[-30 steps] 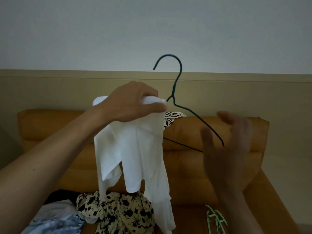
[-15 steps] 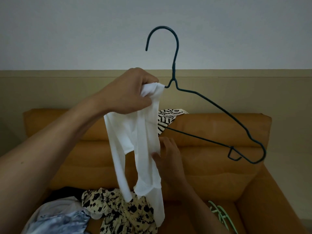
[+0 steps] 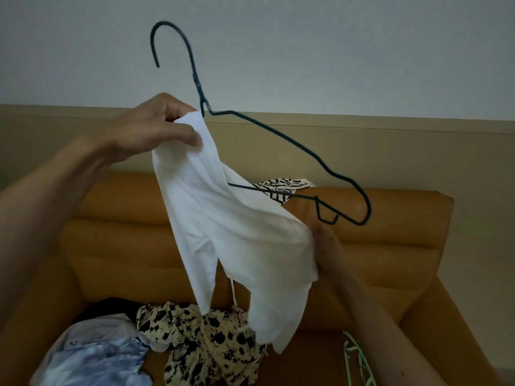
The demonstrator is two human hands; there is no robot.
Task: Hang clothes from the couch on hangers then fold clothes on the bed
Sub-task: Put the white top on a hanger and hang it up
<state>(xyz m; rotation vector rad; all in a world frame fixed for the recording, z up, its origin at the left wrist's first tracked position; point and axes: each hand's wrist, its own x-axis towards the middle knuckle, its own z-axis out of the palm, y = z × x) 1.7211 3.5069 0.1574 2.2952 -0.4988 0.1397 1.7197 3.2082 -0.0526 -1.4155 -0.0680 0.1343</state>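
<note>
The upper half of the frame is taken up by a plain, pale grey wall [image 3: 334, 45], on which no marks are seen. Below it, a beige lower panel [image 3: 418, 154] is carried across the full width of the frame. The two are divided by a narrow trim strip [image 3: 390, 122], which is seen sloping slightly downward toward the right. At the far right edge, lower down, a paler area [image 3: 498, 302] is visible; whether it is wall or floor cannot be told.
</note>
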